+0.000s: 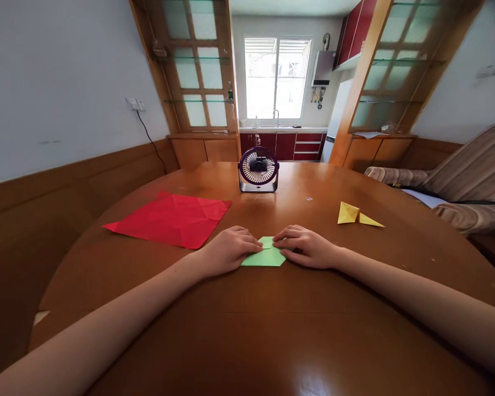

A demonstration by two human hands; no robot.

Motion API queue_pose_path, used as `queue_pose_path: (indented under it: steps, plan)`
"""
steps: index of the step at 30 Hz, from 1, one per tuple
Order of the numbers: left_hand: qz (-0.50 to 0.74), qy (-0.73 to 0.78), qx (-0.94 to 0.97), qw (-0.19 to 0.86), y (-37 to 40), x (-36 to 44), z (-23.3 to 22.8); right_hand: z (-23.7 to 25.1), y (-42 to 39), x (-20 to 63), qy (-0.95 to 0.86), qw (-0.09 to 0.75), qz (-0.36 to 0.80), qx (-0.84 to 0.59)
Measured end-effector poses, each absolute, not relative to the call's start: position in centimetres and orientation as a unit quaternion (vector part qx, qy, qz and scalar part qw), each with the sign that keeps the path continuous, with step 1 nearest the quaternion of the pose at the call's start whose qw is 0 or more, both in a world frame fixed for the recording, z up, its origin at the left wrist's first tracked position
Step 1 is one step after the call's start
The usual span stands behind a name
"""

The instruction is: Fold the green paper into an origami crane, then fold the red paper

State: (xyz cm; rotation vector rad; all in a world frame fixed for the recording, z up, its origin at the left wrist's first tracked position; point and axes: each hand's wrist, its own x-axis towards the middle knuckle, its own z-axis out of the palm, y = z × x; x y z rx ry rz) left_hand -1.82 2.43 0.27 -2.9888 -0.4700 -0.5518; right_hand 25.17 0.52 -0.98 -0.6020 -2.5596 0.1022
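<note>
A small folded piece of green paper (266, 256) lies on the round wooden table (247, 330) in front of me. My left hand (226, 248) rests on its left part, fingertips pinching a fold near the top middle. My right hand (305, 246) presses on the right part, fingers meeting the left hand's over the paper. Both hands lie flat and low on the table.
A creased red paper sheet (171, 219) lies to the left. A folded yellow paper shape (356, 215) sits at the right. A small purple desk fan (258, 169) stands at the table's far side. A striped sofa (457, 176) is beyond the right edge.
</note>
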Motion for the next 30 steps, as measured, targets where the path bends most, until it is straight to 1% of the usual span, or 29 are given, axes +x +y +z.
queue_pose_path:
  steps: [5,10,20,23,30]
  plan:
    - [-0.184,-0.157,-0.969,0.059,2.8,-2.2,0.0,-1.0,0.4,25.0,-0.942,0.251,0.011,-0.224]
    - [-0.171,-0.172,-0.967,0.074,1.5,-1.5,0.3,-0.9,0.3,24.9,-0.942,0.242,0.000,-0.232]
    - [-0.193,-0.178,-0.953,0.153,1.4,-0.8,-0.5,-1.1,0.3,24.9,-0.938,0.240,-0.011,-0.248]
    - [-0.190,-0.164,-0.958,0.139,1.5,-0.8,-0.7,-1.2,0.4,24.9,-0.936,0.245,-0.012,-0.251]
    - [-0.180,-0.137,-0.972,0.054,1.1,-0.7,-0.3,-1.0,0.3,25.0,-0.947,0.248,-0.008,-0.202]
